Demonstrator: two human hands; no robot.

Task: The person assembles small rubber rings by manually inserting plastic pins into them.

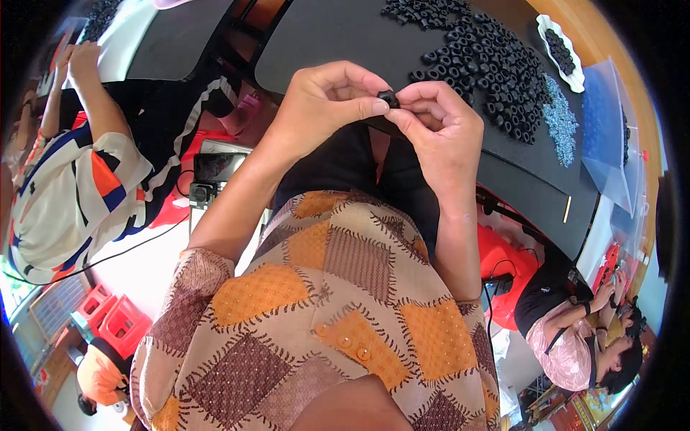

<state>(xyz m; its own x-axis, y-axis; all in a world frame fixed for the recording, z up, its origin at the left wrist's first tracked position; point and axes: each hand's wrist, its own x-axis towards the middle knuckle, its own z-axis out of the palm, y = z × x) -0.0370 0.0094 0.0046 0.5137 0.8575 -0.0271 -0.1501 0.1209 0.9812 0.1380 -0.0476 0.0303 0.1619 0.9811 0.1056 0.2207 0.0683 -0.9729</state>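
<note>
Above the near edge of the dark table [323, 43], my left hand [327, 100] and my right hand [447, 133] meet at their fingertips. Between them is a small round black part [389, 98], pinched by thumb and forefinger on both sides. Fingers cover much of it, so its details are hidden. Just beyond my right hand lies a wide heap of black ring-shaped parts [496, 75]. A patch of small clear-blue pieces [560, 122] borders the heap on its right.
A white scalloped dish [544, 34] with small black pieces sits at the far right, near a clear plastic bin [609, 136]. A thin yellowish stick [567, 210] lies by the table's right edge. People sit on my left [79, 201] and right [568, 337]. Red stools [123, 323] stand behind.
</note>
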